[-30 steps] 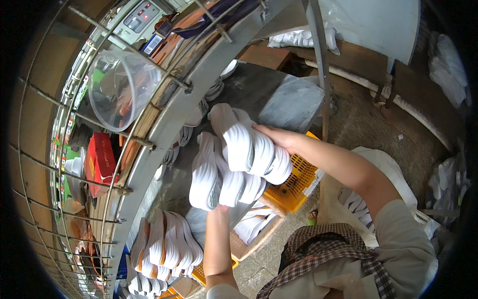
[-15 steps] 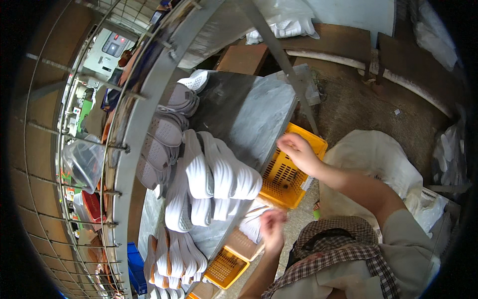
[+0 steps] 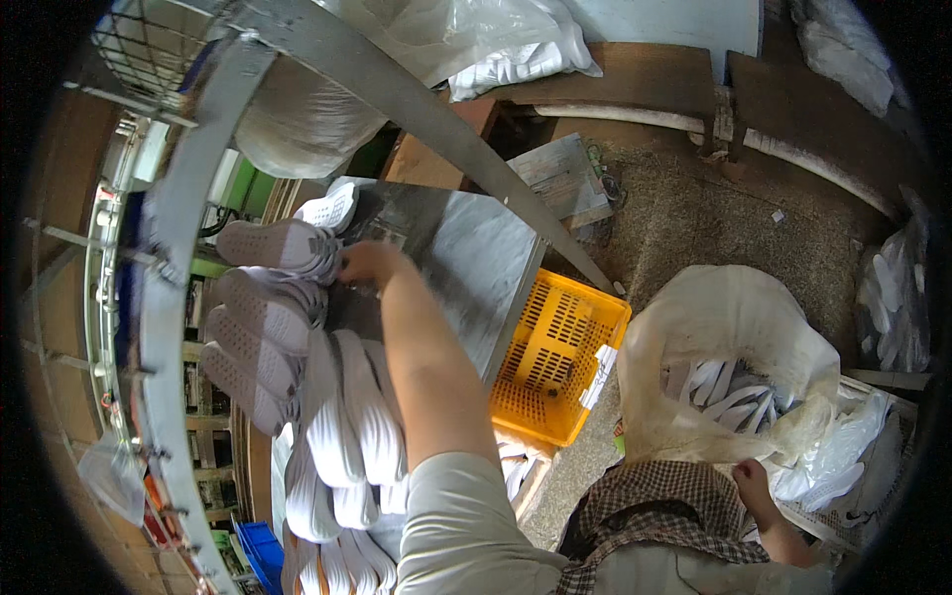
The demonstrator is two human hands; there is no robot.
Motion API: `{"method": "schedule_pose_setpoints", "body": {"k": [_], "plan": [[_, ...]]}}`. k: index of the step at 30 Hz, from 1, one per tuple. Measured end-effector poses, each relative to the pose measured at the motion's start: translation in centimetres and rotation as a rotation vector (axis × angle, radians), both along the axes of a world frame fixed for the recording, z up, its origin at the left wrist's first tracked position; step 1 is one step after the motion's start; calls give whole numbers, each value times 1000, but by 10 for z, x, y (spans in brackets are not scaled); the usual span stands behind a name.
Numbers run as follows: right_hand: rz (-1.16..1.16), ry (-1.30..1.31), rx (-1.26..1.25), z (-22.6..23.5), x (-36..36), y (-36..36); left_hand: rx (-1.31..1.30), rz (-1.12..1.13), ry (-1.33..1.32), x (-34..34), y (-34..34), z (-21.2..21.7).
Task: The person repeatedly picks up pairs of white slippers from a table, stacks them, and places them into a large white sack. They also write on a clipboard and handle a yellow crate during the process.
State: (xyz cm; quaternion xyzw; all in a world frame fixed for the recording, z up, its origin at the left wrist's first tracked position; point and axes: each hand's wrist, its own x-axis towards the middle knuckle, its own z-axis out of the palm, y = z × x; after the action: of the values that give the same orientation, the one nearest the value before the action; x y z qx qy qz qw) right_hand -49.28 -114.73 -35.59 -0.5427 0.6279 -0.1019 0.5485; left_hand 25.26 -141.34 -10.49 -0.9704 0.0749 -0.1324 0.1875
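Note:
My left hand (image 3: 372, 266) reaches far out over the grey metal tabletop (image 3: 466, 238). Its bent fingers close at the heel ends of a stack of grey shoe soles (image 3: 281, 246), and the fingertips are partly hidden there. More grey soles (image 3: 260, 315) with small holes lie nearer in the same row. White shoe soles (image 3: 337, 426) stand packed on edge beside my left forearm, partly covered by it. My right hand (image 3: 756, 486) is drawn back at the lower right, fingers curled, with nothing visible in them, near a big white sack (image 3: 684, 297).
A yellow plastic basket (image 3: 605, 327) stands right of the table. White sole-shaped pieces (image 3: 729, 392) lie inside the sack. A slanting metal bar (image 3: 426, 109) and frame post (image 3: 174, 268) cross the left side. A blue crate (image 3: 260, 555) sits at lower left.
My left hand has swung from near the yellow basket out to the far grey soles. My right hand has moved from above the basket back to the lower right. The view has shifted.

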Motion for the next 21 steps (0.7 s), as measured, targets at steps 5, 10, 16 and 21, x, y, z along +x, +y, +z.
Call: {"method": "schedule_pose_setpoints", "body": {"k": [5, 10, 16, 21], "plan": [[-718, -266, 357, -56, -87, 90, -104, 86, 160, 85, 22, -6], [-452, 33, 358, -74, -118, 151, -212, 170, 219, 113, 25, -16], [-166, 89, 230, -87, -81, 87, -692, 340, 148, 80, 27, -21], [134, 71, -70, -33, 20, -69, -1831, 465, 88, -9, 30, -14]]}}
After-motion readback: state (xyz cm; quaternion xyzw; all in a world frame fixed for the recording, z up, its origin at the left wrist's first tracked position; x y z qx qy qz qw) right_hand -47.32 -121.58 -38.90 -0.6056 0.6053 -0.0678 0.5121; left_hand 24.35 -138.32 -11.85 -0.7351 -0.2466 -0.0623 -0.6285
